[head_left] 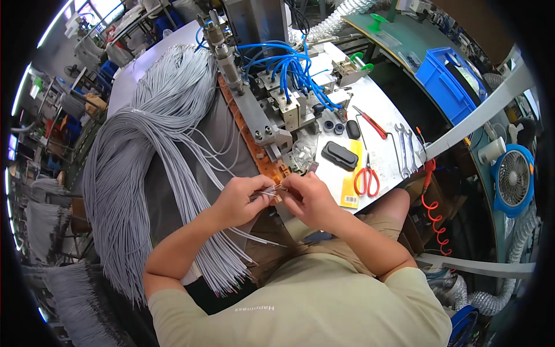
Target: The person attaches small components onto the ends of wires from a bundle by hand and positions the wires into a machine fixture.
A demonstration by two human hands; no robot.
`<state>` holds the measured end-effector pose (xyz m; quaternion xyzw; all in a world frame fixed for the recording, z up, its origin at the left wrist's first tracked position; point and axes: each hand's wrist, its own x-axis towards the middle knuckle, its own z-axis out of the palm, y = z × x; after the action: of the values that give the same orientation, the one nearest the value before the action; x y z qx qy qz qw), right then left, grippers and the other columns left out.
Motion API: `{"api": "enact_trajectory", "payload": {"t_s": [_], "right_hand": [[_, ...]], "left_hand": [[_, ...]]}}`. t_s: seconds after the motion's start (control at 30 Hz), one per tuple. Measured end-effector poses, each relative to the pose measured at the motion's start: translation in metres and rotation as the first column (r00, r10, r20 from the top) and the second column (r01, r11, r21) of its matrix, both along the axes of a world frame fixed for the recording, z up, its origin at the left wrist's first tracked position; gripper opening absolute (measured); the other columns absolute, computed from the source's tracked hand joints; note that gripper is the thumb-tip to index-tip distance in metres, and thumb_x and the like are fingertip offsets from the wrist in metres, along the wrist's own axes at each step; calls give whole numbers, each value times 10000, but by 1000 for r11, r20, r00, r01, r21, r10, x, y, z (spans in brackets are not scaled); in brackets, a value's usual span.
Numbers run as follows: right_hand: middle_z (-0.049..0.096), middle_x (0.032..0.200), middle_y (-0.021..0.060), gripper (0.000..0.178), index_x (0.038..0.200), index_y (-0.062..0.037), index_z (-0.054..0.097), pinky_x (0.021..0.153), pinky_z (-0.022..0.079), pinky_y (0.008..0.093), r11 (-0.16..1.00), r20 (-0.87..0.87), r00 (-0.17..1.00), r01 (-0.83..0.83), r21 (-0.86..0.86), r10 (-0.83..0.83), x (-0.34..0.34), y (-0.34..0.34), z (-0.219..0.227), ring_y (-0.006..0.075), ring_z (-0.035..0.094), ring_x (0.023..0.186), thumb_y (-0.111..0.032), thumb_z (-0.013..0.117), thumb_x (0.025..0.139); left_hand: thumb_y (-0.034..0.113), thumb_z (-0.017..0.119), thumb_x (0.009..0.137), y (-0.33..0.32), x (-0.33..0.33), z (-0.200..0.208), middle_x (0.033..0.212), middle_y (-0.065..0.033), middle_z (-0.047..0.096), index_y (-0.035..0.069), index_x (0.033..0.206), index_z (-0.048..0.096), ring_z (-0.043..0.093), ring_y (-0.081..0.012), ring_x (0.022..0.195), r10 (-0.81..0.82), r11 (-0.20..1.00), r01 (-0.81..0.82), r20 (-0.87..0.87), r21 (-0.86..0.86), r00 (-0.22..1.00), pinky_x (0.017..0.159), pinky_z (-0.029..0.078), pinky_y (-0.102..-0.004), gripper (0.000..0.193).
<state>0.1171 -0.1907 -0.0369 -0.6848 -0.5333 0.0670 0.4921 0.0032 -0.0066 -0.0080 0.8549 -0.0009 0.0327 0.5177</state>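
My left hand (243,201) is closed on a few thin grey cables (267,192) just in front of the machine's orange rail (254,139). Close beside it, my right hand (312,201) has its fingers pinched together at the cable ends. The tips are too small to make out clearly, and my fingers partly cover them. A large bundle of long grey cables (124,168) drapes over the table at my left, its cut ends (228,274) hanging toward my lap. The metal machine (254,113), with blue air hoses (295,66), stands straight ahead of my hands.
Right of the machine lie red-handled scissors (366,179), a black case (340,155), a yellow packet (350,194), a red knife (373,122) and wrenches (404,151). Farther right are a blue crate (442,87), a red coiled hose (436,222) and a blue fan (513,179).
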Motion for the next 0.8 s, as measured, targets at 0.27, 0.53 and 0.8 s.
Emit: {"api": "enact_trajectory", "payload": {"t_s": [0.27, 0.53, 0.8], "right_hand": [[564, 639, 22, 127, 913, -77, 590, 643, 380, 318, 998, -47, 999, 9, 62, -6, -3, -3, 7, 210, 520, 571, -37, 697, 857], [545, 633, 25, 154, 884, -46, 562, 553, 368, 292, 949, -18, 953, 302, 88, -302, 26, 16, -20, 137, 470, 542, -107, 702, 898], [527, 630, -18, 178, 883, -13, 567, 507, 348, 240, 992, -674, 729, 120, -41, -116, 31, 22, -41, 31, 439, 593, -149, 670, 933]], "left_hand": [[55, 634, 919, 6, -4, 9, 819, -88, 696, -33, 1085, 654, 700, -158, 730, -70, 996, 65, -75, -66, 995, 680, 539, -273, 190], [49, 687, 865, -11, -12, 44, 830, -133, 698, 22, 1142, 674, 681, -286, 681, -29, 900, -155, 410, 408, 911, 637, 527, -307, 279], [49, 689, 865, 3, 2, 19, 837, -120, 699, 7, 1098, 679, 681, -288, 696, -302, 934, 271, 108, 235, 947, 631, 536, -336, 236]]}}
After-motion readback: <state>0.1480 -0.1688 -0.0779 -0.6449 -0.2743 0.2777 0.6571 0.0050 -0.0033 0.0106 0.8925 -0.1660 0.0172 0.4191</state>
